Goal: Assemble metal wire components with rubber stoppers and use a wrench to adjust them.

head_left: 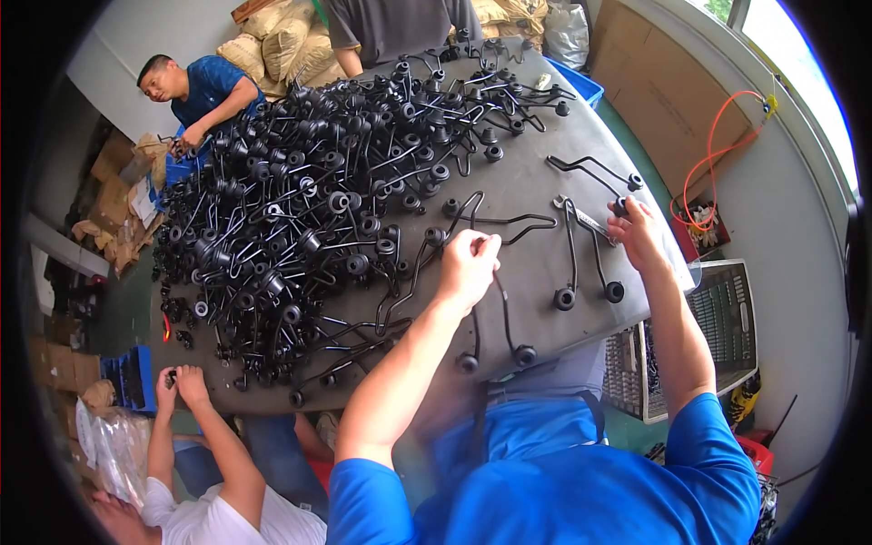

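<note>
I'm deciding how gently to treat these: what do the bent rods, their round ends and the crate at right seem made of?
Bent rods: probably metal, glossy black; bright highlights run along some.
Round ends: likely rubber, possibly plastic; duller black, thick, with softer highlights.
Crate: probably plastic, matt grey; its walls show a regular, moulded-looking grid.

The camera sits on the person's head and looks down and ahead across the big, flat, dark grey table (536, 263). It is close to the table's near edge, so the bare left hand (467, 271) and bare right hand (641, 240) look near, and the bright blue cloth shirt (581, 490) fills the bottom. The table's far edge looks small, up high. The view is very wide, so straight sides bend.
</note>
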A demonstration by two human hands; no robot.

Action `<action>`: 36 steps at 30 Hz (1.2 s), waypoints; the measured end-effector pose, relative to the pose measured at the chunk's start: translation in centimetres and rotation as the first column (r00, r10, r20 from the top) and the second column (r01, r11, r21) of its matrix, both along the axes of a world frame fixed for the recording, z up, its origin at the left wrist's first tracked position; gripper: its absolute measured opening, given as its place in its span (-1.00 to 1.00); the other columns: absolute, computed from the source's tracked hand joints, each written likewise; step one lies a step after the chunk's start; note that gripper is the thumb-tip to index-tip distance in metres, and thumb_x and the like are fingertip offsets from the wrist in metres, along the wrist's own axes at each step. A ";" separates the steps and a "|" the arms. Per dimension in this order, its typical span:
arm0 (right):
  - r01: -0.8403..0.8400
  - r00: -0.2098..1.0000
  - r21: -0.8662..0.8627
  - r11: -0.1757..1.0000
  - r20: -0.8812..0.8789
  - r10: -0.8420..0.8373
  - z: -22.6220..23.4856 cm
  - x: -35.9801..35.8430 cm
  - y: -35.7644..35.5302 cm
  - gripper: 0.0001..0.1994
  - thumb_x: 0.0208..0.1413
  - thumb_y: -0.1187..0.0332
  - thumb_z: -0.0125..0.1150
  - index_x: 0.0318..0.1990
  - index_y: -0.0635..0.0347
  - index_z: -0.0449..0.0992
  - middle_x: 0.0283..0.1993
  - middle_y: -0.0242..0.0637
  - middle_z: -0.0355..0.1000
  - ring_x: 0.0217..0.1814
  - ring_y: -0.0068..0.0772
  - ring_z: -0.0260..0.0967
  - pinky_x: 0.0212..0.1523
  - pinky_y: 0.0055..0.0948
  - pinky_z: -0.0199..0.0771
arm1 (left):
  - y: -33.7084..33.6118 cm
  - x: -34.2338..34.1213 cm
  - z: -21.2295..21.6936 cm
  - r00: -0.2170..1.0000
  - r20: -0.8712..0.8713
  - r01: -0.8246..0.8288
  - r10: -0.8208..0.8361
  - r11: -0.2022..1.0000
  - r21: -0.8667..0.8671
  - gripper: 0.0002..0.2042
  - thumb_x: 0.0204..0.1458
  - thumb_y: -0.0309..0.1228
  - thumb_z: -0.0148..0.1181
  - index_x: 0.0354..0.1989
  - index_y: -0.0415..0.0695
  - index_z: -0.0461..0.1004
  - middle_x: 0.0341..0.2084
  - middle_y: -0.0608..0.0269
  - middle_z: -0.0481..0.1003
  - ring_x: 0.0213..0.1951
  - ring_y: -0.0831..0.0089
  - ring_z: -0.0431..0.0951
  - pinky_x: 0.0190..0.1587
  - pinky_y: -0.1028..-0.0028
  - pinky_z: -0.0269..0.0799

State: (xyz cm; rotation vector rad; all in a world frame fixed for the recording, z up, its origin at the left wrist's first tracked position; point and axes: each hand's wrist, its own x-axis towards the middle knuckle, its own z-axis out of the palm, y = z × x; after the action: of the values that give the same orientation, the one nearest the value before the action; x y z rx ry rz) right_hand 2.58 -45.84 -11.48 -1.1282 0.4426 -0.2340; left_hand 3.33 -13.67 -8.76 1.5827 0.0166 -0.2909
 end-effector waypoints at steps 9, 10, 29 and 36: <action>-0.065 0.963 -0.966 0.252 0.005 0.270 5.2 -1.4 8.3 -0.56 -0.04 0.38 0.32 0.05 0.23 0.45 0.02 -0.06 0.46 0.10 -0.13 0.39 0.09 -0.26 0.39 | 1.3 -1.3 -2.6 0.956 0.287 -0.047 -0.055 0.940 0.337 -0.67 -0.03 -0.44 0.30 -0.11 -0.26 0.38 -0.56 0.29 0.41 -0.51 0.50 0.43 -0.37 0.44 0.43; 0.015 0.916 -0.988 0.156 0.076 0.394 4.5 -1.1 9.1 -0.54 -0.06 0.40 0.32 0.06 0.23 0.46 0.06 -0.05 0.44 0.17 -0.08 0.34 0.17 -0.24 0.34 | 1.5 -1.7 -1.9 0.959 0.274 -0.036 -0.068 0.933 0.357 -0.67 -0.03 -0.47 0.29 -0.10 -0.26 0.39 -0.56 0.30 0.41 -0.51 0.53 0.42 -0.39 0.47 0.42; -0.232 0.913 -0.651 0.723 0.110 0.392 14.2 4.0 11.5 -0.83 0.15 0.35 0.27 -0.36 0.28 0.51 -0.52 -0.42 0.44 -0.55 -0.68 0.35 -0.52 -0.63 0.41 | -0.6 -2.5 -2.1 0.976 -0.066 0.210 -0.209 0.977 0.020 -0.83 0.09 -0.56 0.14 -0.15 -0.30 0.46 -0.44 0.24 0.54 -0.63 0.63 0.40 -0.58 0.59 0.34; -0.297 0.944 -0.382 0.875 0.021 0.330 9.4 6.7 8.2 -0.77 0.17 0.21 0.28 -0.37 0.17 0.51 -0.46 -0.40 0.49 -0.52 -0.60 0.44 -0.51 -0.60 0.47 | 2.0 -2.2 1.4 0.970 -0.134 0.152 -0.203 0.935 -0.321 -0.78 0.21 -0.46 0.11 -0.01 -0.24 0.42 -0.35 0.18 0.56 -0.63 0.72 0.32 -0.61 0.69 0.24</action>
State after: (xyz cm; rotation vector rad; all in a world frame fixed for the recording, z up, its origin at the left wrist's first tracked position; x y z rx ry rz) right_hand 9.28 -37.66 -2.05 -1.5408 0.1315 -0.0796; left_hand 1.10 -11.65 -7.39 1.2465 -0.0432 -0.5408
